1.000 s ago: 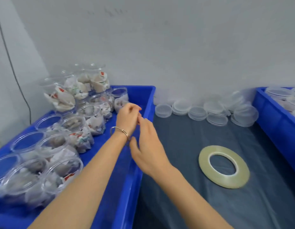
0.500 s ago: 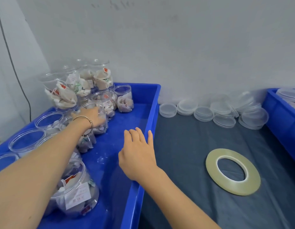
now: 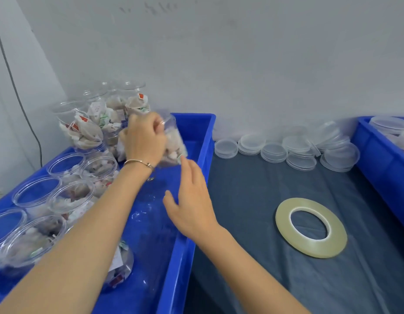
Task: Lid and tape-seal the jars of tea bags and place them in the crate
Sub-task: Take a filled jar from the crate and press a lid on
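My left hand (image 3: 144, 139) grips a clear jar of tea bags (image 3: 174, 141) by its rim and holds it tilted above the blue crate (image 3: 192, 175) on the left. My right hand (image 3: 192, 200) hovers just below the jar with straight fingers, its fingertips at the jar's lower edge. Several open jars of tea bags (image 3: 69, 196) stand in the crate's left part, and more are stacked at its far corner (image 3: 90, 125). Stacks of clear lids (image 3: 273, 150) lie along the wall. A roll of clear tape (image 3: 311, 227) lies flat on the dark mat.
A second blue crate (image 3: 382, 159) with lids in it sits at the right edge. The dark mat (image 3: 253, 200) covers the table between the crates. A black cable (image 3: 19, 96) runs down the wall at the left.
My left hand went from the jars in the crate's middle to one further back, took it by the rim and lifted it tilted. My right hand rose toward it.
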`<state>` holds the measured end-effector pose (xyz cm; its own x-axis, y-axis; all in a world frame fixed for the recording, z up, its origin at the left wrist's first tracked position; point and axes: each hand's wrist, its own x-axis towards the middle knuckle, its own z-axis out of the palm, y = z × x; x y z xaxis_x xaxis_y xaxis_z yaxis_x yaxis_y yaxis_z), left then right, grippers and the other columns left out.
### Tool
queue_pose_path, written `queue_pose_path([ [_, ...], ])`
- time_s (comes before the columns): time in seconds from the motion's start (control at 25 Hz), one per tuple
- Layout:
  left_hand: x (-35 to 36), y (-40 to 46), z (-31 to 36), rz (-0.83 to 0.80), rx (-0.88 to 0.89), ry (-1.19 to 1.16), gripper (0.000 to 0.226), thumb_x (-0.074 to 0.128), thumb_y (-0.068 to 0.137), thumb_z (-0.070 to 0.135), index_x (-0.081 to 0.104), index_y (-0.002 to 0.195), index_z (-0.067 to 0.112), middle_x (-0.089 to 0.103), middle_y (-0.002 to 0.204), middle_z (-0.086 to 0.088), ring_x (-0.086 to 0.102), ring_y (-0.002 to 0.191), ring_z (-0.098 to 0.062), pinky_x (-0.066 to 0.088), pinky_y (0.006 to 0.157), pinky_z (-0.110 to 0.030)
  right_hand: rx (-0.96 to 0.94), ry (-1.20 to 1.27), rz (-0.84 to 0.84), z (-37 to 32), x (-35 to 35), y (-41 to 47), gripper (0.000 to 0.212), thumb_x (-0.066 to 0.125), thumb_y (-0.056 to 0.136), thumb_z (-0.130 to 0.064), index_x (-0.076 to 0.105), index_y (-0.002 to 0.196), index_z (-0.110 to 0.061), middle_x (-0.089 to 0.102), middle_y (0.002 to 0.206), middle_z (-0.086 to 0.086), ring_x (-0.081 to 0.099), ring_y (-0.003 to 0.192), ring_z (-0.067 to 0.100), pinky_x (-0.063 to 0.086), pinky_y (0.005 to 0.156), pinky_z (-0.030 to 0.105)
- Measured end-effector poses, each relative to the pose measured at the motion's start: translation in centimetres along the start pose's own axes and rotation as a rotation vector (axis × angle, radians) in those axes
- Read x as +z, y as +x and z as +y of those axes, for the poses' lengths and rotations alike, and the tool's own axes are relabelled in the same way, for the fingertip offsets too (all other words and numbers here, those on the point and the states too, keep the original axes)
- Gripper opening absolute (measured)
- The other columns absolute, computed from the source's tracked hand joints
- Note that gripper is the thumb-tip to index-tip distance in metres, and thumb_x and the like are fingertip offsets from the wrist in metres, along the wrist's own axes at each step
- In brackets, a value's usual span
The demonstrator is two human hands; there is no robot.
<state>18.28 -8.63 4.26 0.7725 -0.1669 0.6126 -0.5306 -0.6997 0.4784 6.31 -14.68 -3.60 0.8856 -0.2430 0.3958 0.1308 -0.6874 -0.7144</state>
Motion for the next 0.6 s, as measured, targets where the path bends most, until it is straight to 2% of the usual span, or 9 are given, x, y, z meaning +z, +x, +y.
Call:
queue_pose_path([
  [0.04, -0.5, -0.3, 2.6, 0.074, 0.125, -0.087, 0.014, 0.048, 0.085, 0.011, 0.062, 0.083, 0.007, 0.063, 0.085, -0.01, 0.05, 0.095, -0.031, 0.04, 0.084, -0.042, 0.021, 0.089, 0.068, 0.5, -0.8, -0.2, 0.08, 0.055, 0.091, -0.023, 0.003, 0.152, -0.013, 0.006, 0.157, 0.002, 0.002, 0.144, 0.01, 0.007, 0.117, 0.024],
  [0.08, -1.1, -0.8, 5.1, 0.069, 0.248, -0.163, 0.015, 0.048, 0.082, 0.012, 0.062, 0.081, 0.006, 0.064, 0.081, -0.009, 0.052, 0.089, -0.03, 0.041, 0.08, -0.042, 0.041, 0.141, 0.145, 1.2, -1.9, -0.4, 0.087, 0.06, 0.089, -0.026, 0.001, 0.152, -0.015, 0.006, 0.157, 0.0, 0.002, 0.143, 0.007, 0.011, 0.116, 0.021],
  [0.16, -1.8, -2.6, 9.4, -0.115, 0.402, -0.254, 0.017, 0.05, 0.079, 0.018, 0.065, 0.082, 0.009, 0.066, 0.078, -0.005, 0.057, 0.081, -0.029, 0.045, 0.077, -0.042, 0.091, 0.223, 0.288, 3.2, -4.7, -1.3, 0.1, 0.072, 0.079, -0.032, 0.003, 0.151, -0.024, 0.021, 0.149, -0.007, 0.015, 0.138, -0.003, 0.02, 0.11, 0.011],
  [0.24, -1.4, -5.3, 12.1, -0.356, 0.455, -0.207, 0.015, 0.054, 0.081, 0.025, 0.067, 0.083, 0.017, 0.067, 0.076, 0.002, 0.061, 0.079, -0.024, 0.046, 0.074, -0.036, 0.16, 0.338, 0.349, 5.3, -8.0, -3.0, 0.091, 0.081, 0.069, -0.036, 0.021, 0.137, -0.042, 0.039, 0.128, -0.025, 0.039, 0.118, -0.015, 0.034, 0.091, 0.002],
  [0.32, -0.1, -7.8, 13.3, -0.538, 0.517, -0.072, 0.012, 0.059, 0.084, 0.03, 0.068, 0.086, 0.023, 0.066, 0.076, 0.007, 0.061, 0.082, -0.019, 0.041, 0.069, -0.029, 0.233, 0.3, 0.278, 7.5, -10.4, -5.5, 0.066, 0.085, 0.062, -0.038, 0.04, 0.109, -0.043, 0.059, 0.101, -0.025, 0.059, 0.092, -0.007, 0.043, 0.07, 0.006],
  [0.36, 0.6, -8.8, 13.6, -0.615, 0.554, -0.026, 0.012, 0.06, 0.084, 0.034, 0.068, 0.088, 0.026, 0.063, 0.075, 0.011, 0.059, 0.082, -0.015, 0.038, 0.067, -0.027, 0.281, 0.247, 0.221, 8.3, -10.9, -6.9, 0.061, 0.086, 0.059, -0.043, 0.043, 0.102, -0.041, 0.063, 0.094, -0.025, 0.061, 0.083, -0.005, 0.044, 0.063, 0.007],
  [0.48, 2.9, -10.3, 13.5, -0.789, 0.592, -0.037, 0.016, 0.063, 0.084, 0.045, 0.07, 0.084, 0.031, 0.053, 0.063, 0.019, 0.049, 0.073, -0.004, 0.036, 0.06, -0.021, 0.373, 0.241, 0.124, 10.1, -11.2, -10.4, 0.059, 0.083, 0.056, -0.055, 0.046, 0.1, -0.04, 0.063, 0.094, -0.028, 0.062, 0.084, -0.009, 0.045, 0.064, 0.007],
  [0.56, 4.7, -11.7, 13.1, -0.748, 0.562, -0.15, 0.019, 0.068, 0.081, 0.049, 0.071, 0.078, 0.03, 0.052, 0.065, 0.019, 0.047, 0.074, -0.002, 0.032, 0.059, -0.019, 0.416, 0.247, 0.108, 10.9, -11.3, -11.4, 0.059, 0.081, 0.057, -0.057, 0.046, 0.101, -0.039, 0.065, 0.095, -0.022, 0.062, 0.087, -0.007, 0.047, 0.067, 0.011],
  [0.6, 5.6, -12.5, 12.9, -0.657, 0.565, -0.241, 0.017, 0.071, 0.079, 0.047, 0.071, 0.076, 0.03, 0.055, 0.07, 0.018, 0.048, 0.078, -0.002, 0.035, 0.061, -0.02, 0.433, 0.238, 0.099, 11.3, -11.6, -11.5, 0.06, 0.08, 0.057, -0.058, 0.045, 0.102, -0.04, 0.066, 0.095, -0.019, 0.061, 0.088, -0.007, 0.048, 0.069, 0.012],
])
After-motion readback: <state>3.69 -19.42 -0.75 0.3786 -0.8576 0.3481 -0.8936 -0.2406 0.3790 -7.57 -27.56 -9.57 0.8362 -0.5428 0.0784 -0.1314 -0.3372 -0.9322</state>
